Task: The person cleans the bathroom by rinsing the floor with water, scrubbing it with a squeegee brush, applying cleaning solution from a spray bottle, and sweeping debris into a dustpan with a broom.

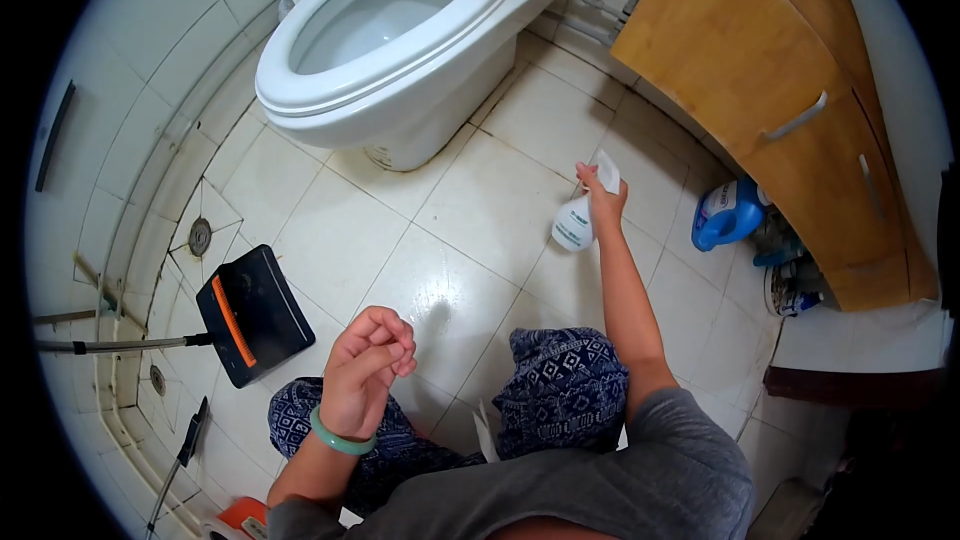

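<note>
My right hand (606,198) grips a white spray bottle (574,225) with green print by its neck. The bottle is tilted above the floor tiles, between the toilet (440,110) and my right knee. My left hand (372,358) is raised over my left knee, fingers curled in and thumb against them; nothing shows in it. A pale green bangle (341,436) circles my left wrist. Below and in front of that hand, a wet-looking patch (425,285) shines on the white floor tiles.
A black dustpan (275,305) with an orange strip lies to the left. Drains (200,237) and pipes run along the left wall. The toilet's seat is exposed. A wooden cabinet (760,60) stands at right, with a blue jug (730,214) and other containers below it.
</note>
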The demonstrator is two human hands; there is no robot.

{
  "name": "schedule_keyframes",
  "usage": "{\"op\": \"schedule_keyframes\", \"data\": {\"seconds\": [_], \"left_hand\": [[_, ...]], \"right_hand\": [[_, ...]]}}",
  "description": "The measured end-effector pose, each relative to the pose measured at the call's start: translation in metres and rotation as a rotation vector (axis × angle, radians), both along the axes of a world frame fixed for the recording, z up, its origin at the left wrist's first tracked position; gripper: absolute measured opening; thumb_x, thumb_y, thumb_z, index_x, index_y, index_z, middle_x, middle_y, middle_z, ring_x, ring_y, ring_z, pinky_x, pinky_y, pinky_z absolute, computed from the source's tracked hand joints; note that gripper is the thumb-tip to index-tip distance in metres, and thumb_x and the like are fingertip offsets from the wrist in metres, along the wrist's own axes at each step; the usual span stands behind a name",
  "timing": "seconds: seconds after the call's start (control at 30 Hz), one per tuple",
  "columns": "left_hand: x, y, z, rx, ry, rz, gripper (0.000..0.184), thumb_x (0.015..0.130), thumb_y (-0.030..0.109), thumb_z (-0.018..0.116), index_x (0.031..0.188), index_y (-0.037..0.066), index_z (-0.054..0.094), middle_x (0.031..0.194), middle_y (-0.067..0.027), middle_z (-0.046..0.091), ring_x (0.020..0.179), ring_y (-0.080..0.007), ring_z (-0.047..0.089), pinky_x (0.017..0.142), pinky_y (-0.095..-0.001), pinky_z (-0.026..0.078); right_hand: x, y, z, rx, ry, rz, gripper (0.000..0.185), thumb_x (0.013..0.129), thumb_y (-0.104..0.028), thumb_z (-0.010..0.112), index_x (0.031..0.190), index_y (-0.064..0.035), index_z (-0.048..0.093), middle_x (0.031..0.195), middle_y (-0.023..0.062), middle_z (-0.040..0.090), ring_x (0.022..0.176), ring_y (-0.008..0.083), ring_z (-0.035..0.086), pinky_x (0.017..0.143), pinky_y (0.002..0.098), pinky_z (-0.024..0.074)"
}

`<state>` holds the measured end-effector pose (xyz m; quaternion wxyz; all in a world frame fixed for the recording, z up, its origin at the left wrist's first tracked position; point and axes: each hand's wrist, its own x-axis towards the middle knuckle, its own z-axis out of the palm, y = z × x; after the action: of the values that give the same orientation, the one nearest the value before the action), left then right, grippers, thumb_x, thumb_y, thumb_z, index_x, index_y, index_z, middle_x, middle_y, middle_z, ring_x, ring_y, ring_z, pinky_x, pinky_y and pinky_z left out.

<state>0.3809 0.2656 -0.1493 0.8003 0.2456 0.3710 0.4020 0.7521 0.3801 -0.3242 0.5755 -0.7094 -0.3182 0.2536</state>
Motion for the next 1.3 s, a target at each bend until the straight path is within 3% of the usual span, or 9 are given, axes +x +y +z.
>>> {"op": "schedule_keyframes", "data": {"seconds": [0.07,0.2,0.4,0.53,0.63,0.8,1.0,1.2,1.3], "left_hand": [[0.0,-0.001,-0.001,0.006,0.003,0.007,0.014,0.076,0.001,0.05,0.089,0.005,0.047,0.078,-0.0045,0.049,0.066,-0.0109,0.043,0.059,-0.0221,0.037],[0.001,0.0,-0.002,0.013,0.0,0.023,0.014,0.076,0.001,0.05,0.089,0.004,0.047,0.077,-0.0049,0.049,0.065,-0.0111,0.043,0.058,-0.0223,0.037],[0.003,0.003,-0.004,0.004,-0.007,0.008,0.015,0.076,0.001,0.049,0.09,0.004,0.047,0.077,-0.0049,0.048,0.066,-0.0112,0.044,0.058,-0.022,0.038],[0.006,0.004,-0.002,-0.005,0.014,-0.002,0.014,0.076,0.001,0.048,0.09,0.004,0.046,0.077,-0.0044,0.048,0.065,-0.0108,0.043,0.058,-0.0219,0.037],[0.004,0.002,-0.002,0.008,0.015,-0.015,0.014,0.076,0.002,0.048,0.089,0.004,0.046,0.077,-0.004,0.048,0.065,-0.0103,0.042,0.058,-0.0217,0.037],[0.006,0.004,-0.002,-0.028,0.005,-0.003,0.014,0.075,-0.002,0.046,0.087,0.005,0.047,0.078,-0.0047,0.05,0.068,-0.0099,0.043,0.059,-0.0221,0.035],[0.008,0.005,-0.007,-0.009,0.022,-0.029,0.014,0.076,0.001,0.047,0.089,0.005,0.046,0.077,-0.0038,0.048,0.066,-0.01,0.042,0.058,-0.0213,0.036],[0.008,0.003,-0.005,-0.005,0.015,-0.013,0.013,0.076,0.001,0.048,0.089,0.005,0.047,0.077,-0.0037,0.048,0.066,-0.01,0.042,0.057,-0.0213,0.036],[0.007,0.004,-0.006,-0.001,0.013,-0.007,0.014,0.076,0.001,0.049,0.089,0.005,0.047,0.076,-0.0036,0.048,0.066,-0.01,0.042,0.057,-0.0212,0.036]], "right_hand": [[0.009,-0.019,-0.002,0.01,0.032,-0.175,0.031,0.067,-0.032,0.071,0.071,-0.003,0.063,0.059,0.0049,0.06,0.055,0.0131,0.055,0.059,0.0277,0.0439],[0.023,-0.054,0.0,-0.335,-0.092,-0.36,0.034,0.067,-0.037,0.07,0.073,-0.0044,0.064,0.06,0.0053,0.061,0.057,0.0141,0.056,0.061,0.0287,0.0434],[0.047,-0.078,-0.046,-0.086,-0.088,-0.274,0.032,0.064,-0.035,0.073,0.069,-0.0052,0.062,0.058,0.0047,0.06,0.06,0.0151,0.056,0.064,0.0289,0.043],[0.036,-0.087,-0.038,-0.106,-0.053,-0.349,0.034,0.064,-0.035,0.074,0.067,-0.0041,0.062,0.055,0.0047,0.058,0.057,0.0159,0.056,0.062,0.0296,0.0437],[0.022,-0.098,-0.032,-0.354,-0.26,-0.234,0.031,0.066,-0.033,0.073,0.065,-0.0047,0.06,0.059,0.0038,0.059,0.053,0.0137,0.054,0.056,0.029,0.0435],[0.022,-0.104,-0.051,-0.231,-0.208,-0.184,0.036,0.064,-0.036,0.073,0.064,-0.0023,0.062,0.059,0.0074,0.061,0.055,0.0163,0.058,0.058,0.0286,0.045],[0.043,-0.054,-0.02,0.012,-0.326,-0.262,0.031,0.067,-0.035,0.071,0.066,-0.0042,0.064,0.059,0.0058,0.061,0.059,0.0159,0.059,0.058,0.0281,0.0447],[0.045,-0.024,0.016,-0.256,-0.329,-0.351,0.037,0.068,-0.042,0.068,0.067,-0.0055,0.065,0.056,0.0042,0.061,0.057,0.0176,0.059,0.058,0.03,0.0452],[0.045,-0.02,0.011,-0.117,-0.352,-0.311,0.038,0.067,-0.044,0.068,0.066,-0.006,0.065,0.056,0.0046,0.061,0.055,0.0171,0.058,0.059,0.0306,0.0453]]}}
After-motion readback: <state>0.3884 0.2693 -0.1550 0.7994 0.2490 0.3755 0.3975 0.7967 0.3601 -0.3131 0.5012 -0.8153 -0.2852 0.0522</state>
